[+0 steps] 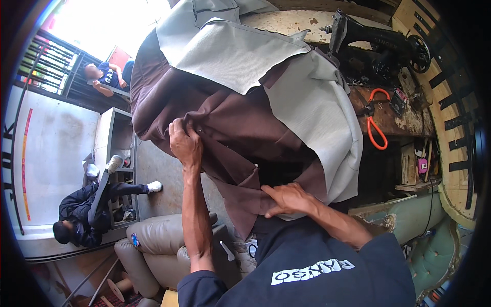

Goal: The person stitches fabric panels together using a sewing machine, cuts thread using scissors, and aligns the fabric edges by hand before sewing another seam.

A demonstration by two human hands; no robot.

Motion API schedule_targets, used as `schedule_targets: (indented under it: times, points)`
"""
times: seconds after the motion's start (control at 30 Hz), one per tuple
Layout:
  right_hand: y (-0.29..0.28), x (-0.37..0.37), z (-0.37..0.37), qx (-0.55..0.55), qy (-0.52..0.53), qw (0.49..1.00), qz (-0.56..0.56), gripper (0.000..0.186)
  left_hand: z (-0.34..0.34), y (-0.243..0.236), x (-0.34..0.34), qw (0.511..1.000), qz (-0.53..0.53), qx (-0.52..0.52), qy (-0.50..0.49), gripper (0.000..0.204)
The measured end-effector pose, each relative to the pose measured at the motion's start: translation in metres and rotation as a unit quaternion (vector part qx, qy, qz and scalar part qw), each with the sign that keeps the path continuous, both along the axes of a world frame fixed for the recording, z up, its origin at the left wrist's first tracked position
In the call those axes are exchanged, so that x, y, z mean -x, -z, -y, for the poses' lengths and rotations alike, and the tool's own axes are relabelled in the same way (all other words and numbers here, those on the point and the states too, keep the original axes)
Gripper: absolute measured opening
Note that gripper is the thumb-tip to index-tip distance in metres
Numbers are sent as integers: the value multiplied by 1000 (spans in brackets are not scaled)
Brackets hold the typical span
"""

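Note:
A large piece of brown upholstery material (pixel 217 115) with a pale grey backing (pixel 220 53) spreads over my lap and the work surface, bunched into folds. My left hand (pixel 185 143) is closed on a fold of it, fingers curled into the brown side. Lower down and to the right, my right hand (pixel 287 198) pinches the material's near edge between thumb and fingers, beside a dark gap in the folds. Seams run along some of the backing's edges. Beyond the material, at the upper right, a black sewing machine (pixel 381 38) stands on a worn bench; its needle area is partly hidden.
Scissors with orange handles (pixel 376 134) lie on the wooden bench (pixel 409 120) at the right. A grey padded armchair (pixel 163 238) is at the lower left. One person in dark clothes (pixel 84 210) sits at the left; another person (pixel 108 77) sits further off.

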State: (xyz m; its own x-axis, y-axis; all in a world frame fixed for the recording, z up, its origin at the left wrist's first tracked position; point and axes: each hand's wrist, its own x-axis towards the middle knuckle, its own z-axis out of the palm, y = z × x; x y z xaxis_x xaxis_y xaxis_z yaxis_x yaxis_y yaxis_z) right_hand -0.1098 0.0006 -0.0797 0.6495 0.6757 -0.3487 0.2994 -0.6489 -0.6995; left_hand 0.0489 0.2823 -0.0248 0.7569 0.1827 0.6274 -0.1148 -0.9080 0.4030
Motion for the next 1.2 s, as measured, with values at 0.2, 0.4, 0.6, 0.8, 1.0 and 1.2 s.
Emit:
schedule_targets:
  times: [0.2, 0.4, 0.6, 0.8, 1.0, 1.2]
  points:
    - [-37, 39, 3, 69, -44, 960, 266, 54, -2, 4, 0, 1000, 4, -12, 0, 16]
    - [-132, -2, -21, -14, -69, 943, 325, 13, 1, 6, 2, 1000, 3, 4, 8, 18]
    - [-127, -6, -34, 2, -89, 962, 258, 34, -9, -5, 23, 996, -34, 49, 61, 21]
    - [-108, -7, -20, -55, -12, 974, 219, 38, 33, -16, 128, 995, 17, 50, 83, 56]
    - [-112, -10, -17, -150, 14, 963, 222, 33, 82, -10, 213, 935, -81, 197, 284, 73]
    - [-117, -7, 4, -167, 51, 946, 272, 33, 76, -28, 174, 976, -39, 186, 111, 20]
